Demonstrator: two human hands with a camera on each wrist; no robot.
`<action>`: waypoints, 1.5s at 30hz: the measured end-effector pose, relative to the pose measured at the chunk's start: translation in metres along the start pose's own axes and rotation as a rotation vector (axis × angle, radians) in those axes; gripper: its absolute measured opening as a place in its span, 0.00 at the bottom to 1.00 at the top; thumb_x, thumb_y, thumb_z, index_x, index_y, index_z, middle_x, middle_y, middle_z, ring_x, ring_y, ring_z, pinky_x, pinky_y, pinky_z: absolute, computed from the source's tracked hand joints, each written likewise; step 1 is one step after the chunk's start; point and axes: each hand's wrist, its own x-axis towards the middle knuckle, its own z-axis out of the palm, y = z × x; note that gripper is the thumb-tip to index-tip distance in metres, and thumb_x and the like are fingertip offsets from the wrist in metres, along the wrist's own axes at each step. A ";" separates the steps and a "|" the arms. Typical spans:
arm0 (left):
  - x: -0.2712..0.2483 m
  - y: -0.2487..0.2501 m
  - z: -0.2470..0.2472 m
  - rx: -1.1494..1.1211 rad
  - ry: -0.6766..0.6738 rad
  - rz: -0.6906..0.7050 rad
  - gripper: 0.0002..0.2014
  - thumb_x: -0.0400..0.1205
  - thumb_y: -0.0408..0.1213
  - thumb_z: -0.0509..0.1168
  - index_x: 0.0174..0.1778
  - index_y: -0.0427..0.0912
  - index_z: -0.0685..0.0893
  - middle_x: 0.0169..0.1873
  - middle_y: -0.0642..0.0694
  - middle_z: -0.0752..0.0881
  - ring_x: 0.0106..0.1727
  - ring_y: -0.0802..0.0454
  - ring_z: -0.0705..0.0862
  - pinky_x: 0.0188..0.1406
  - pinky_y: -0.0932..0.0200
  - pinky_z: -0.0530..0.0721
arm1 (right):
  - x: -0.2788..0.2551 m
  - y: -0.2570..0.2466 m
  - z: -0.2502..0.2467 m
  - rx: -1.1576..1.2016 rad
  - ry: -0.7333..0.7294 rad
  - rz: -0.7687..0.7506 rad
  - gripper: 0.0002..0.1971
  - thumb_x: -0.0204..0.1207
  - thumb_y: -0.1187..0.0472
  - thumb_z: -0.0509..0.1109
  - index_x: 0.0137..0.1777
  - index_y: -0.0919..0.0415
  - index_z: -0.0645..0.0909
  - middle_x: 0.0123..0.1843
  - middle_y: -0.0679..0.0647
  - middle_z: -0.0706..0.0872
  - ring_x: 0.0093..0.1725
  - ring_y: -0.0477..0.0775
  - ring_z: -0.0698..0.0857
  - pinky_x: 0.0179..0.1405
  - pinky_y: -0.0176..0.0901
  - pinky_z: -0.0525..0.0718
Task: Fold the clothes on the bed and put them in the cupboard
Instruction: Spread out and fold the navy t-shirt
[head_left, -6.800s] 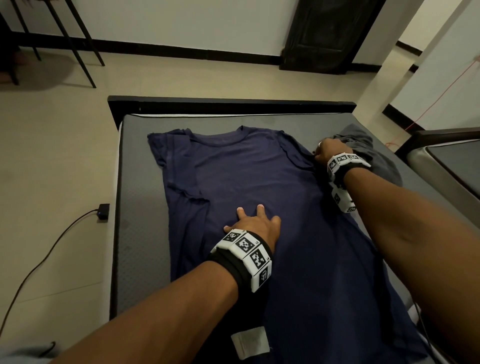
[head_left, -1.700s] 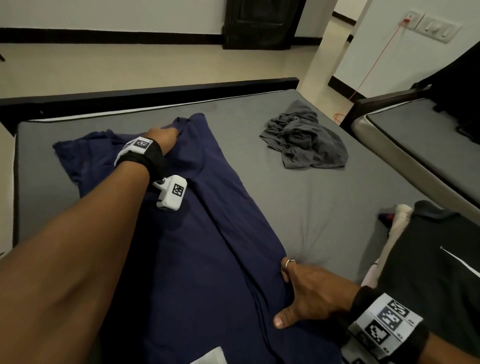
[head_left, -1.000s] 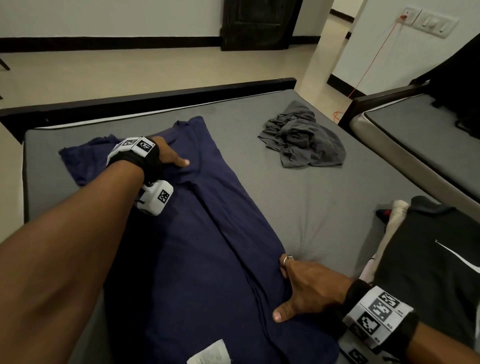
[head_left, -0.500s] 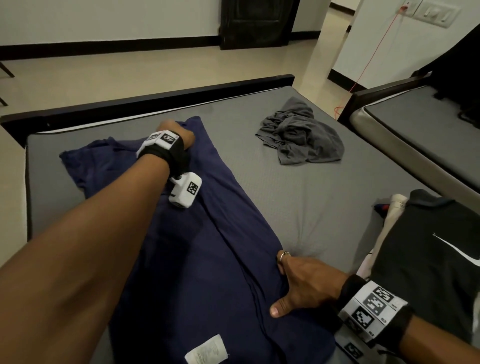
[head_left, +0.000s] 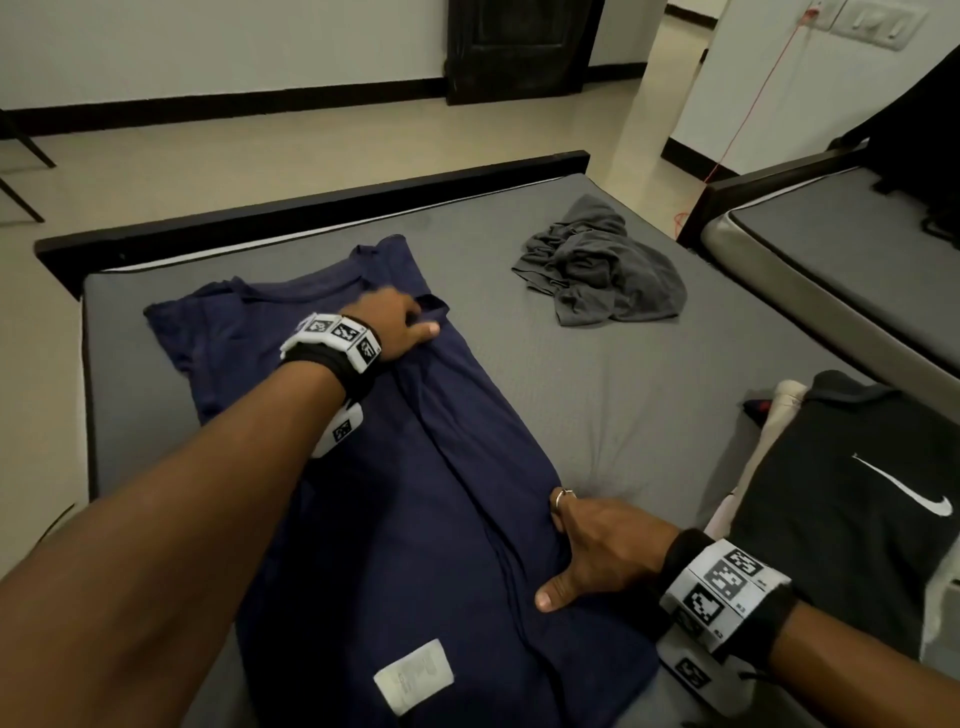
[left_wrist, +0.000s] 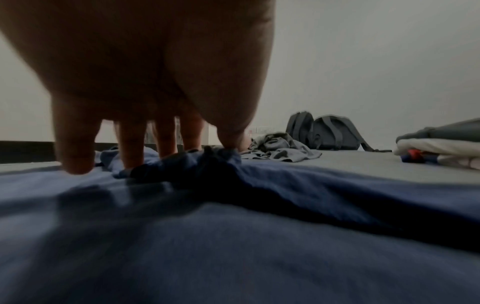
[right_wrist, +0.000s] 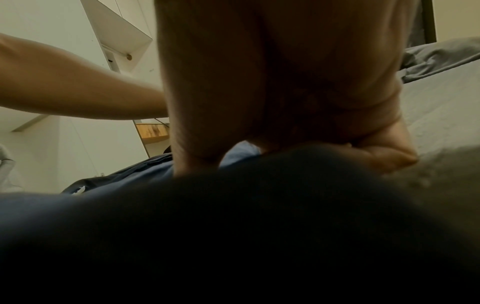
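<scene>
A navy T-shirt (head_left: 395, 519) lies flat on the grey mattress (head_left: 597, 405), its right side folded in over the middle. My left hand (head_left: 400, 332) presses down near the collar and the tucked sleeve, fingers straight, thumb pointing right. In the left wrist view the fingertips (left_wrist: 75, 162) touch the blue cloth (left_wrist: 233, 246), and the thumb rests on a small raised fold. My right hand (head_left: 587, 545) grips the folded right edge lower down, thumb on top and fingers tucked under. In the right wrist view the hand (right_wrist: 285, 133) sits on the cloth (right_wrist: 130, 205).
A crumpled grey garment (head_left: 597, 275) lies at the far right of the mattress. A folded stack topped by a black shirt (head_left: 857, 493) sits at the near right. A second bed (head_left: 831, 270) stands close on the right. Two backpacks (left_wrist: 324, 133) stand beyond.
The shirt's right side has been folded inward since the earliest frame. My left hand has gone from curled at the collar to pressing flat on the sleeve. The right hand has kept its grip.
</scene>
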 end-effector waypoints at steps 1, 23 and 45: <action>-0.003 -0.003 0.008 0.016 -0.052 -0.008 0.31 0.82 0.64 0.61 0.71 0.43 0.81 0.67 0.41 0.83 0.63 0.39 0.83 0.62 0.41 0.82 | -0.001 0.001 0.000 0.005 0.002 -0.003 0.45 0.58 0.30 0.83 0.65 0.51 0.65 0.51 0.36 0.76 0.54 0.47 0.79 0.55 0.40 0.77; -0.318 0.133 -0.005 0.361 -0.541 0.088 0.26 0.71 0.67 0.73 0.47 0.47 0.82 0.50 0.47 0.87 0.52 0.44 0.86 0.43 0.53 0.81 | -0.050 0.021 0.036 -0.169 0.365 -0.095 0.36 0.67 0.30 0.76 0.67 0.50 0.73 0.64 0.55 0.77 0.65 0.60 0.77 0.65 0.52 0.77; -0.382 0.148 0.035 0.496 -0.522 0.106 0.07 0.82 0.31 0.64 0.53 0.38 0.85 0.48 0.41 0.84 0.52 0.43 0.87 0.39 0.55 0.78 | -0.112 0.029 0.055 0.346 0.577 -0.018 0.17 0.82 0.62 0.71 0.62 0.49 0.67 0.33 0.58 0.87 0.32 0.53 0.87 0.30 0.40 0.79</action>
